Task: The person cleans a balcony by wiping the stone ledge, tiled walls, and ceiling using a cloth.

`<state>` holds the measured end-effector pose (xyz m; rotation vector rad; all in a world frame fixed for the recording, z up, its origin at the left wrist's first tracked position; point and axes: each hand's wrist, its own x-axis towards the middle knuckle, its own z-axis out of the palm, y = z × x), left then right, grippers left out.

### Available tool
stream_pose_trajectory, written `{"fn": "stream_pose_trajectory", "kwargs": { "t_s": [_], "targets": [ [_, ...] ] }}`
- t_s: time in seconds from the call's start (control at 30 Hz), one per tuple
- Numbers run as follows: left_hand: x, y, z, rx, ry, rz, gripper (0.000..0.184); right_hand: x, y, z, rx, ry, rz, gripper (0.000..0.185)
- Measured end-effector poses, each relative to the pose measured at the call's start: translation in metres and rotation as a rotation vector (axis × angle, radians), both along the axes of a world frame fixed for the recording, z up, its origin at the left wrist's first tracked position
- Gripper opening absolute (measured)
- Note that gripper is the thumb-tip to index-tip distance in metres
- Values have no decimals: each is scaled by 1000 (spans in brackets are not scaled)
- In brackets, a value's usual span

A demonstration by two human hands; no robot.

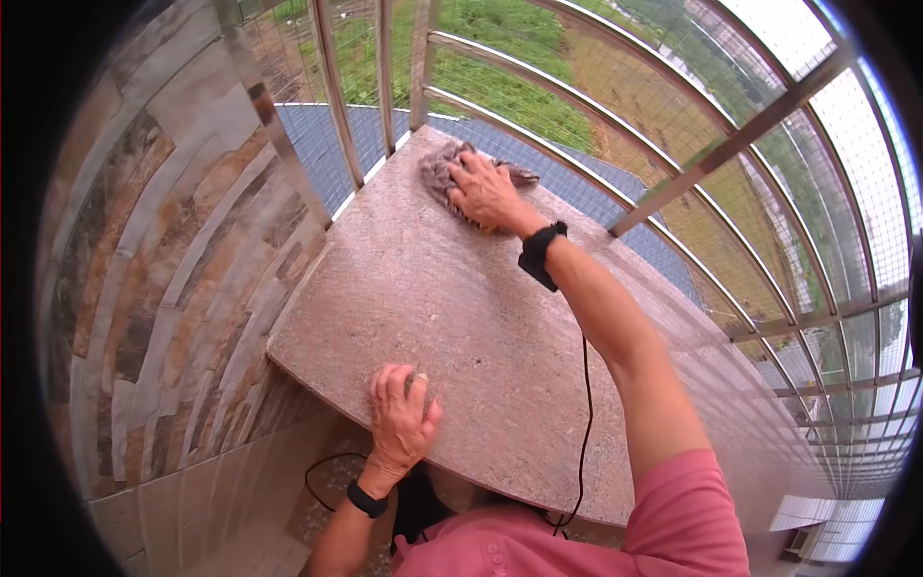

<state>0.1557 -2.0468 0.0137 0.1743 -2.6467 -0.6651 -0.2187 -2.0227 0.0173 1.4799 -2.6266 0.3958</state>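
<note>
Soft, crumpled grayish-brown cloth [442, 173] lies at the far corner of the speckled, smooth stone tabletop [413, 298], gathered under the right grip [488, 198], its fingers bent over the folds. The left grip [402, 423] rests loosely spread at the near edge. Mottled strip-patterned wall [183, 240] stands left; shiny metal railings [733, 146] stand far and right.

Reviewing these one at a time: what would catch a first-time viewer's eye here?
Probably the right hand on a crumpled grey-brown cloth, near the far corner of a speckled pinkish slab, while the left hand rests at its near edge. Next, the metal railing curving across the upper right, with greenery beyond, and the patchwork-patterned wall at left.
</note>
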Motion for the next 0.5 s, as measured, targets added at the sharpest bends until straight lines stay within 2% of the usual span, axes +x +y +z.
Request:
{"fn": "stream_pose_trajectory", "kwargs": {
  "t_s": [0.5],
  "targets": [
    [1, -2, 2, 86, 46, -6, 37, -33, -89, 8, 100, -32, -279, 50]
  ]
}}
